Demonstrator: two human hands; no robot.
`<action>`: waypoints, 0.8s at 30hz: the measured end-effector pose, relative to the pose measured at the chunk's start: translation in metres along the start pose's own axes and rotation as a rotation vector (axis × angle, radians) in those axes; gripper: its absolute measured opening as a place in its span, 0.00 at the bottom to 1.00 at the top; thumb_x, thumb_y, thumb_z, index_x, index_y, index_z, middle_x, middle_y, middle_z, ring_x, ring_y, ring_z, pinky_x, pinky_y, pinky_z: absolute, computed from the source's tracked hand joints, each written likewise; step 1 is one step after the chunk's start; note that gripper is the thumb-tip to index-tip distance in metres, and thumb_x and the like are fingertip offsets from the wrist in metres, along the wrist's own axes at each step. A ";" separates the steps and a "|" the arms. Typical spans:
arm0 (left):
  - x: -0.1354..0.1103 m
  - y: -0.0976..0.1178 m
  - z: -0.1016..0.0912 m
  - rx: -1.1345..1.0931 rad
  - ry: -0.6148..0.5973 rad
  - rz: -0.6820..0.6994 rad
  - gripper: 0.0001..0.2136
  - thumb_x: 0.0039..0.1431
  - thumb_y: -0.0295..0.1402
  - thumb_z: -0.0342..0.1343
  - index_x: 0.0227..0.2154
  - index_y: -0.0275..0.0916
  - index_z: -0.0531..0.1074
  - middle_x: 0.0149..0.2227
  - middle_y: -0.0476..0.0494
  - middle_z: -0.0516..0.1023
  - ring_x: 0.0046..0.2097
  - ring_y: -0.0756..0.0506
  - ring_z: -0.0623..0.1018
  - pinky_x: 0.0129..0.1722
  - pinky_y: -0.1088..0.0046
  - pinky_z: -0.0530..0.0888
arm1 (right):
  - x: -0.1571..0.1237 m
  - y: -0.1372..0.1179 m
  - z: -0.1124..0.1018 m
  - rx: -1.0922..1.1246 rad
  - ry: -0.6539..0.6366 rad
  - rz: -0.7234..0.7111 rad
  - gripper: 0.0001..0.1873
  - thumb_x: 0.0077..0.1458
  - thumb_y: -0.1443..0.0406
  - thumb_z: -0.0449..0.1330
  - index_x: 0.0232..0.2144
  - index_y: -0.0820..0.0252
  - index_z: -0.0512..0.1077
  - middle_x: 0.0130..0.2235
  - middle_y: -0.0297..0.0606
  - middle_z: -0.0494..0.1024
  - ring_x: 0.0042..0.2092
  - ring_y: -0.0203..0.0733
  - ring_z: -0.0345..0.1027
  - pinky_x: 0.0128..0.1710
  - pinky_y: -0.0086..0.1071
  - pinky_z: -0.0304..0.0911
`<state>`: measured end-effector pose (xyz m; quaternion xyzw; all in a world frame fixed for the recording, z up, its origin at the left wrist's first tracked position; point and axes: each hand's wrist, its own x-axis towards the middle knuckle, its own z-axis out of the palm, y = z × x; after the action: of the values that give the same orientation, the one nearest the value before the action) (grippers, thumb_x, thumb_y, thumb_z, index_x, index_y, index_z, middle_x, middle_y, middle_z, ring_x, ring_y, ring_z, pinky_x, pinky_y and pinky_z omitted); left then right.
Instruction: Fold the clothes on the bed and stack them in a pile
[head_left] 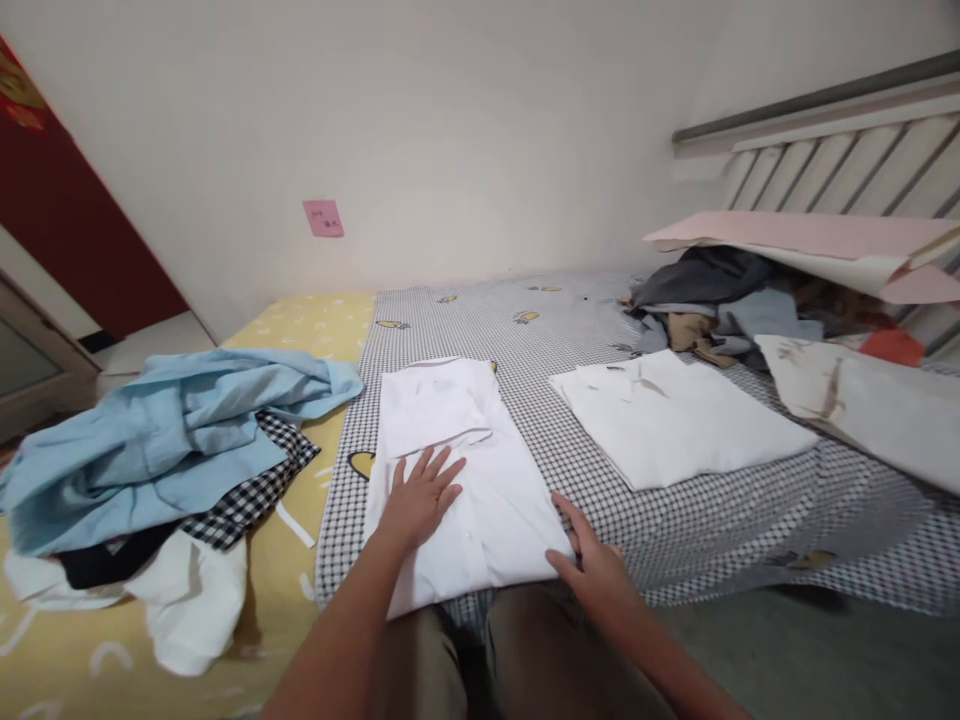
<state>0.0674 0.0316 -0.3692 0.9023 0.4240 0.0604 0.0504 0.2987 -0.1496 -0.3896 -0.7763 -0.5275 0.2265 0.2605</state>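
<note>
While our left hand (420, 505) lies flat, fingers spread, on a white shirt (499, 500), our right hand (598, 560) meets the shirt's right side, thumb and forefinger apart along the edge; whether any cloth is caught under its other fingers, we cannot tell. The shirt lies before us on a checked sheet (487, 310), a panel of it turned over at the far end, the near edge close to our knees (420, 660). Creasing looks to us the likeliest trouble: should the left palm slide rather than lift, it could drag the top layer and ruck the smooth front. A tug from the right alone could pull that side out of square. We judge the near edge exposed as well, since a raised knee could nudge it. To the right, a second white garment (697, 425) rests well apart; to the left, a heaped blue garment (150, 430) reaches near the shirt, where a wide sweep could tangle the two.
</note>
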 end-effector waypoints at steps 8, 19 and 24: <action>0.002 -0.003 0.006 0.023 0.034 0.021 0.22 0.72 0.46 0.41 0.67 0.62 0.54 0.72 0.55 0.53 0.73 0.37 0.52 0.68 0.35 0.53 | 0.011 0.008 -0.030 -0.535 0.458 -0.264 0.22 0.61 0.62 0.53 0.55 0.47 0.73 0.56 0.46 0.76 0.55 0.58 0.70 0.53 0.56 0.61; 0.001 -0.007 0.011 0.050 0.010 0.047 0.24 0.71 0.48 0.40 0.68 0.63 0.51 0.73 0.54 0.51 0.74 0.36 0.51 0.68 0.34 0.53 | 0.098 -0.065 0.036 -0.527 0.054 -0.375 0.28 0.69 0.50 0.47 0.68 0.36 0.56 0.72 0.32 0.55 0.72 0.59 0.43 0.66 0.70 0.40; 0.007 0.000 0.000 -0.019 -0.123 0.027 0.25 0.71 0.49 0.40 0.69 0.61 0.50 0.74 0.52 0.48 0.74 0.36 0.47 0.68 0.32 0.48 | 0.103 -0.056 0.039 -0.530 0.040 -0.362 0.28 0.69 0.49 0.45 0.68 0.34 0.55 0.73 0.31 0.53 0.73 0.57 0.40 0.67 0.68 0.37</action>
<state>0.0722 0.0373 -0.3690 0.9093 0.4075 0.0094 0.0840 0.2702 -0.0297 -0.3915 -0.7151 -0.6923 0.0162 0.0956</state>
